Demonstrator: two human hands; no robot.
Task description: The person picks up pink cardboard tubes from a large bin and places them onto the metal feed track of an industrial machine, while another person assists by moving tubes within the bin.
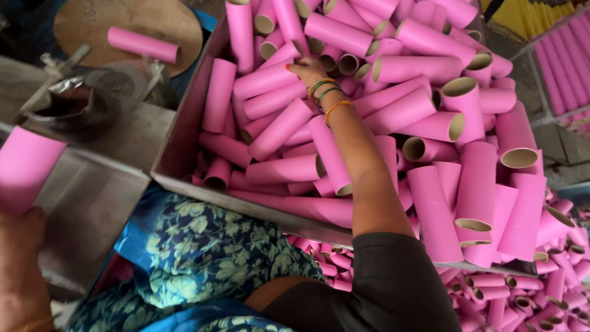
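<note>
The right hand [305, 69] reaches far into a large grey metal tray [184, 132] heaped with pink cardboard tubes [393, 104]. Its fingers are curled down among the tubes near the tray's far edge, touching one or two of them; whether they have closed on a tube cannot be told, since the fingertips are buried in the heap. Green and orange bangles [329, 97] sit on that wrist, and the forearm lies across the middle of the pile.

The left hand [21, 237] is at the lower left corner of the view, well apart from the tray. It is wrapped around the lower end of a single pink tube [26, 166], which rises tilted above a flat grey metal surface [92, 209] beside the tray's near left corner.

Beyond that surface stands a small metal fixture [74, 101] with a dark hollow, and behind it a round brown board [123, 24] carries one more pink tube [142, 45] lying on its side. More pink tubes [522, 295] are piled beneath the tray's near edge on the right. A blue floral cloth [203, 246] covers the person's lap.
</note>
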